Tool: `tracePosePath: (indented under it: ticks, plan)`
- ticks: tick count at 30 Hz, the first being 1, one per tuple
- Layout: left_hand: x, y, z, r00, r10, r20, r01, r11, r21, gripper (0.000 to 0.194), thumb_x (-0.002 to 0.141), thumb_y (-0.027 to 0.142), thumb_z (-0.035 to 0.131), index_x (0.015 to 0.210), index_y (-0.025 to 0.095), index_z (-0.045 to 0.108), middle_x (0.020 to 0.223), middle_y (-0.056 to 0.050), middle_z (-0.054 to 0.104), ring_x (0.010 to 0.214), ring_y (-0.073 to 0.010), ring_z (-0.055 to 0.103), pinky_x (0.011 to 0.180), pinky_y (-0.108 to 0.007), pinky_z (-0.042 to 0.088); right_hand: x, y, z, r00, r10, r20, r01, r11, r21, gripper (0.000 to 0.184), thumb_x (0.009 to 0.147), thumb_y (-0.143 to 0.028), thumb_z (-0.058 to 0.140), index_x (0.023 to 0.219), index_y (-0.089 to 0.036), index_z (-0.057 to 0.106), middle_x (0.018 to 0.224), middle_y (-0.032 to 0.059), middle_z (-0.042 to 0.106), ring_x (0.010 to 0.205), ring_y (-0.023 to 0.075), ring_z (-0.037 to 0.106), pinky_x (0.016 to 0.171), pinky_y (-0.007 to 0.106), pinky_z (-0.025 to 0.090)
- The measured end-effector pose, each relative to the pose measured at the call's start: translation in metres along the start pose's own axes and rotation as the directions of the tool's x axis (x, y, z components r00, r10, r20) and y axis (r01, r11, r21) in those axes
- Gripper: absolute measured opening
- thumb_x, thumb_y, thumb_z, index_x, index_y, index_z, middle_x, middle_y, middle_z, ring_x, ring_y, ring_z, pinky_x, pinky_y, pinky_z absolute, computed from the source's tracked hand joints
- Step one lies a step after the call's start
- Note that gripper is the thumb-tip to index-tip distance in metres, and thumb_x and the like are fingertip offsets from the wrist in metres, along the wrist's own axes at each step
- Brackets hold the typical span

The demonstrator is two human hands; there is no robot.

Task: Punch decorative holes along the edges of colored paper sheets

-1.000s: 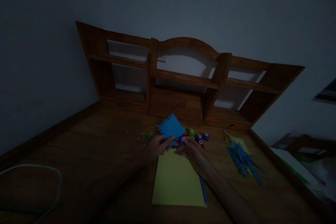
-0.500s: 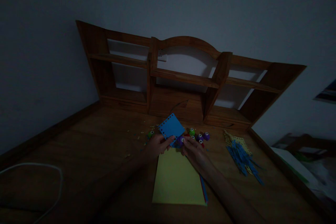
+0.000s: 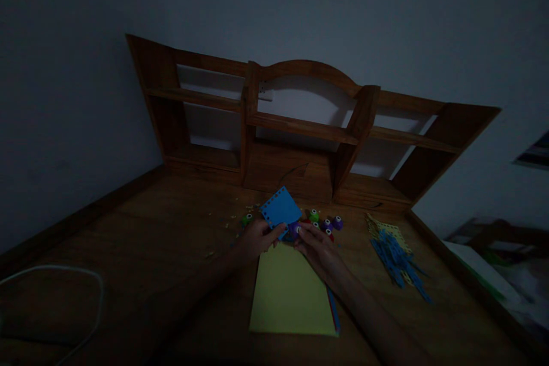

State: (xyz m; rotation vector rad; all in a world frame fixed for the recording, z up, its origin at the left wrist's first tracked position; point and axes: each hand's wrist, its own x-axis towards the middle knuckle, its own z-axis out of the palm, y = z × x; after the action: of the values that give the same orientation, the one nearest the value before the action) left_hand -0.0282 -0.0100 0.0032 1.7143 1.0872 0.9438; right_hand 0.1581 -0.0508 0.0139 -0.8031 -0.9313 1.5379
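A square of blue paper (image 3: 281,209) has punched holes along its upper-left and lower-left edges. My left hand (image 3: 259,235) pinches it by its lower corner, thumb on top. My right hand (image 3: 316,240) is closed around a small purple paper punch (image 3: 294,230) with a white button, held against the lower right part of the paper. Whether the paper sits inside the punch's slot is too dark to tell. Just below both hands lies a stack of yellow paper (image 3: 294,297), with red and blue sheets showing at its right edge.
Several other punches, such as a green punch (image 3: 314,215) and a purple punch (image 3: 337,222), stand behind my right hand. Another green punch (image 3: 246,219) is at left, near scattered paper bits (image 3: 227,225). Blue paper strips (image 3: 397,257) lie at right. A wooden shelf (image 3: 300,126) borders the desk.
Both hands stay nearly in place. The blue paper and the purple punch have shifted only very slightly.
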Motion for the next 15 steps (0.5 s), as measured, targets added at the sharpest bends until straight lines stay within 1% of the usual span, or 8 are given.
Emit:
tracePosePath:
  ticks: [5, 11, 15]
  plan:
    - [0.0000, -0.0033, -0.0003, 0.999, 0.027, 0.024, -0.027, 1.000, -0.003, 0.049, 0.081, 0.058, 0.047, 0.060, 0.015, 0.057, 0.051, 0.000, 0.053, 0.043, -0.0104, 0.046, 0.044, -0.021, 0.032, 0.0004, -0.0001, -0.0007, 1.000, 0.005, -0.004, -0.005, 1.000, -0.007, 0.023, 0.072, -0.029, 0.074, 0.092, -0.020, 0.070, 0.084, 0.0018, 0.066, 0.073, 0.0120, 0.059, 0.070, 0.025, 0.045]
    - [-0.0024, 0.0017, -0.0018, 0.998, 0.031, 0.058, -0.031, 0.999, -0.010, 0.046, 0.082, 0.055, 0.047, 0.063, 0.015, 0.057, 0.052, 0.000, 0.054, 0.044, -0.0106, 0.047, 0.044, -0.020, 0.033, 0.0016, 0.0018, -0.0017, 1.000, -0.009, -0.003, 0.009, 1.000, -0.010, 0.020, 0.073, -0.027, 0.073, 0.091, -0.019, 0.069, 0.086, 0.0020, 0.067, 0.070, 0.0109, 0.058, 0.067, 0.023, 0.045]
    - [-0.0037, 0.0033, -0.0021, 0.996, 0.040, 0.074, -0.039, 0.999, -0.013, 0.044, 0.082, 0.054, 0.047, 0.064, 0.015, 0.056, 0.053, 0.000, 0.054, 0.045, -0.0103, 0.047, 0.044, -0.020, 0.034, 0.0032, 0.0025, -0.0032, 0.999, -0.015, -0.041, 0.015, 1.000, 0.000, 0.019, 0.072, -0.026, 0.074, 0.089, -0.019, 0.069, 0.083, 0.0014, 0.067, 0.067, 0.0107, 0.057, 0.065, 0.023, 0.045]
